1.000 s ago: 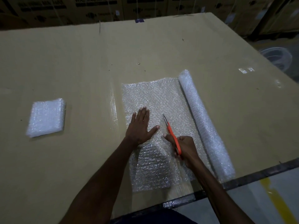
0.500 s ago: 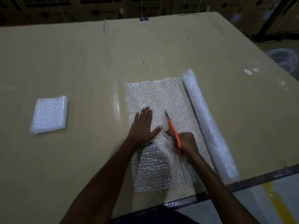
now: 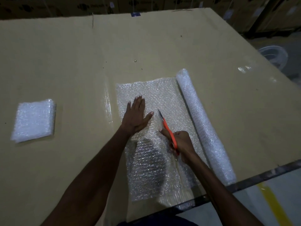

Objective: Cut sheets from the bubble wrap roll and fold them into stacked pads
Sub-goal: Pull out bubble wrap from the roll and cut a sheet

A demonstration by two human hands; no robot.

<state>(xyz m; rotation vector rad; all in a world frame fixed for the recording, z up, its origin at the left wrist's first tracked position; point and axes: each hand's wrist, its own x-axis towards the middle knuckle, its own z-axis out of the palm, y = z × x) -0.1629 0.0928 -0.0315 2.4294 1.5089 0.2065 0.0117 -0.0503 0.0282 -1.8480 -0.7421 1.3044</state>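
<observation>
A bubble wrap roll (image 3: 203,124) lies on the cardboard-covered table (image 3: 81,62), right of centre. Its unrolled sheet (image 3: 156,93) spreads flat to the left of it. My left hand (image 3: 136,116) presses flat on the sheet, fingers spread. Just to its right, my right hand (image 3: 180,142) grips orange-handled scissors (image 3: 167,128) whose blades point away from me along the sheet. A cut runs down the sheet behind the scissors toward the near table edge. A folded bubble wrap pad (image 3: 34,119) rests at the far left of the table.
The table's dark metal edge (image 3: 260,175) runs along the near right side. Beyond it is grey floor with a yellow line (image 3: 273,204). A clear round container (image 3: 273,54) sits on the floor at right. Cardboard boxes (image 3: 146,4) line the back.
Both hands have moved farther up the sheet, and the scissors have advanced along the cut. The view has shifted slightly.
</observation>
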